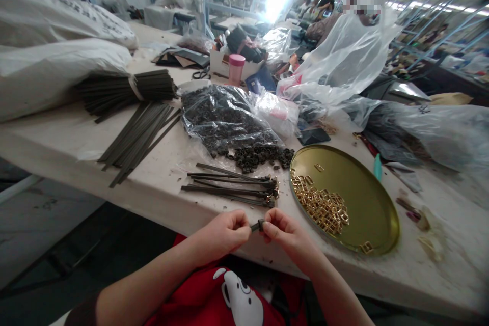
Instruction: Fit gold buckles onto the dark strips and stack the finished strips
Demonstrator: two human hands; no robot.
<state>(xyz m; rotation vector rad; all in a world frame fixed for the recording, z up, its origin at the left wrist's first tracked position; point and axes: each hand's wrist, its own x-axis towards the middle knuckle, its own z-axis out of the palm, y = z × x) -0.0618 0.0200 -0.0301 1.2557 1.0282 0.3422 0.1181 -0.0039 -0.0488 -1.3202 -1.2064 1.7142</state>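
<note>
Just over the table's front edge, my left hand (235, 229) is closed in a pinch on a thin dark strap (255, 226). The fingers of my right hand (281, 226) pinch the same strap at its other end, by a small dark loop. My fingertips hide part of that end. Behind my hands lies a small pile of dark straps (225, 183), with gold buckles and loops at their right ends. To the right, a round gold-coloured tray (367, 198) holds many gold buckles (324, 209).
A clear bag of small dark loops (229, 117) lies mid-table, some spilled in front. Loose strips (137, 137) and a tied bundle (153, 85) are at left, beside large white sacks (57, 66). Farther back stand a pink-lidded jar (236, 69) and plastic bags (344, 56).
</note>
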